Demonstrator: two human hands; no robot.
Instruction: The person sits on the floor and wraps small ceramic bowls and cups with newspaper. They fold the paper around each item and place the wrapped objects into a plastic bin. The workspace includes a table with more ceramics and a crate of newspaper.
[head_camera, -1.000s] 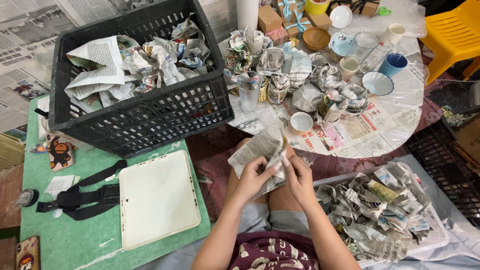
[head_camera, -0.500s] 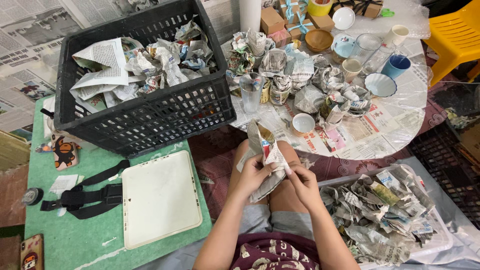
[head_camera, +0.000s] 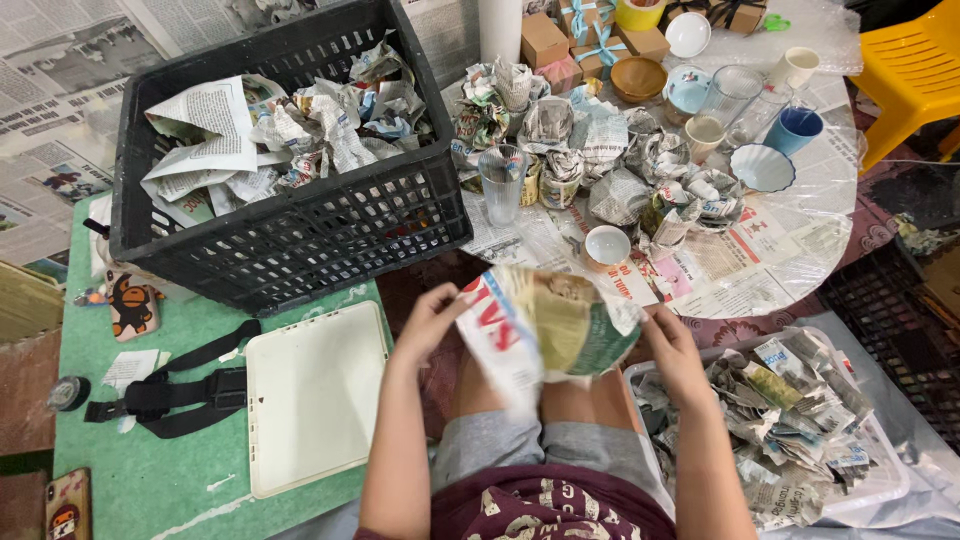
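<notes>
A crumpled sheet of newspaper (head_camera: 545, 330) is stretched between both my hands over my lap. My left hand (head_camera: 430, 318) grips its left edge. My right hand (head_camera: 672, 345) grips its right edge. The sheet is blurred and partly unfolded; whatever it wrapped is hidden inside it. My knees in grey shorts sit just beneath it.
A black crate (head_camera: 300, 220) of crumpled newspaper stands at upper left. A white tray (head_camera: 315, 395) and black strap (head_camera: 170, 395) lie on the green mat. Wrapped bundles, a glass (head_camera: 500, 185), cups and bowls cover the round table (head_camera: 790, 250). A white bin (head_camera: 885, 480) of wrapped items sits right.
The newspaper bundle has been pulled open wider. My hands have moved apart, left hand going left and right hand going right.
</notes>
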